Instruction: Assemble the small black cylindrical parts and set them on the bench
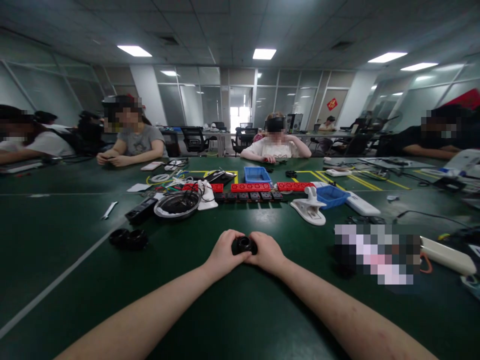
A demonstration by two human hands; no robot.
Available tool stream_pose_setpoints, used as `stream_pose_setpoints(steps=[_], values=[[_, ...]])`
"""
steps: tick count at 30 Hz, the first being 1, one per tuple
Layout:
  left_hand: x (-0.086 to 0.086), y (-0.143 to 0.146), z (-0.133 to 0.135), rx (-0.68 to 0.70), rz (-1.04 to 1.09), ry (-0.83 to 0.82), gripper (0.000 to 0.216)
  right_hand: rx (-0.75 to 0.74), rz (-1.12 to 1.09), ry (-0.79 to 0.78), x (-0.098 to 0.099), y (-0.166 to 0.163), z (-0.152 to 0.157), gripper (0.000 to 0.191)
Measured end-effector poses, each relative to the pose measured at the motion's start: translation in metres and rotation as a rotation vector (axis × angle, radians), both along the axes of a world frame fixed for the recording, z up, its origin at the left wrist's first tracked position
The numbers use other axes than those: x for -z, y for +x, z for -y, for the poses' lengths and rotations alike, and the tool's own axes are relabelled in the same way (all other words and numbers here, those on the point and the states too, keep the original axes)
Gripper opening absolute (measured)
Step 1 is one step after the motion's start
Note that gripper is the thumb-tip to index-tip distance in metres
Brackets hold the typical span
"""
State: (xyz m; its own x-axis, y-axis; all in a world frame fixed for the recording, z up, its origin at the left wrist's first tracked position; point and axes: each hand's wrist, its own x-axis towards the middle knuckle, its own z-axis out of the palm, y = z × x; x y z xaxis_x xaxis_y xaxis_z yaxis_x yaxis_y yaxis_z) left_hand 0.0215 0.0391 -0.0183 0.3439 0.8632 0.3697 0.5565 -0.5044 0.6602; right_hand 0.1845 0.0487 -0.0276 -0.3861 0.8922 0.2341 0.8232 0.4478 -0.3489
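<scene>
Between my two hands, on the green table top, is a round black part [244, 243] with a hole in its top; its exact kind I cannot make out. My left hand [225, 252] curls around its left side, the thumb along the near edge. From the right, my right hand [266, 252] grips the same part, and the two thumbs meet in front of it. The fingers on the far side are partly hidden. To the left, two black cylindrical parts [128, 239] sit side by side on the table.
Ahead lie a red and black socket row [250, 188], a white clip base [310, 207], blue trays [257, 175], and a round dish [177, 205] with cables. A wrench [109, 210] is at left. A blurred item [375, 255] lies at right. Other people sit around the table.
</scene>
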Motion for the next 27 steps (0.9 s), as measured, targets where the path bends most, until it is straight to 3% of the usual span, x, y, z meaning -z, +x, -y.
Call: stream_pose_setpoints(steps=[2, 5, 7, 9, 12, 15, 18, 22, 27], values=[[0.0, 0.0, 0.002, -0.022, -0.025, 0.032, 0.034, -0.005, -0.005, 0.015, 0.0, -0.002, 0.003, 0.043], [0.001, 0.0, 0.003, -0.067, -0.057, 0.011, 0.05, -0.139, -0.08, -0.075, -0.007, 0.004, 0.001, 0.068], [0.002, 0.0, 0.002, -0.101, -0.054, 0.0, 0.056, -0.268, -0.146, -0.231, -0.016, 0.013, -0.006, 0.072], [0.004, -0.001, 0.002, -0.098, -0.044, 0.017, 0.053, -0.376, -0.209, -0.498, -0.023, 0.023, -0.015, 0.056], [0.006, -0.002, 0.001, -0.105, -0.019, 0.054, 0.042, -0.355, -0.375, -0.702, -0.027, 0.029, -0.025, 0.061], [0.007, -0.002, 0.002, -0.092, 0.003, 0.063, 0.032, -0.372, -0.411, -0.667, -0.024, 0.026, -0.026, 0.062], [0.006, -0.001, 0.003, -0.043, 0.023, 0.04, 0.029, -0.388, -0.347, -0.585, -0.019, 0.018, -0.023, 0.052], [0.003, -0.002, 0.005, -0.015, 0.019, 0.014, 0.029, -0.279, -0.264, -0.482, -0.016, 0.014, -0.017, 0.038], [0.002, -0.002, 0.007, -0.07, 0.006, 0.004, 0.029, -0.103, -0.217, -0.354, -0.01, 0.004, -0.008, 0.037]])
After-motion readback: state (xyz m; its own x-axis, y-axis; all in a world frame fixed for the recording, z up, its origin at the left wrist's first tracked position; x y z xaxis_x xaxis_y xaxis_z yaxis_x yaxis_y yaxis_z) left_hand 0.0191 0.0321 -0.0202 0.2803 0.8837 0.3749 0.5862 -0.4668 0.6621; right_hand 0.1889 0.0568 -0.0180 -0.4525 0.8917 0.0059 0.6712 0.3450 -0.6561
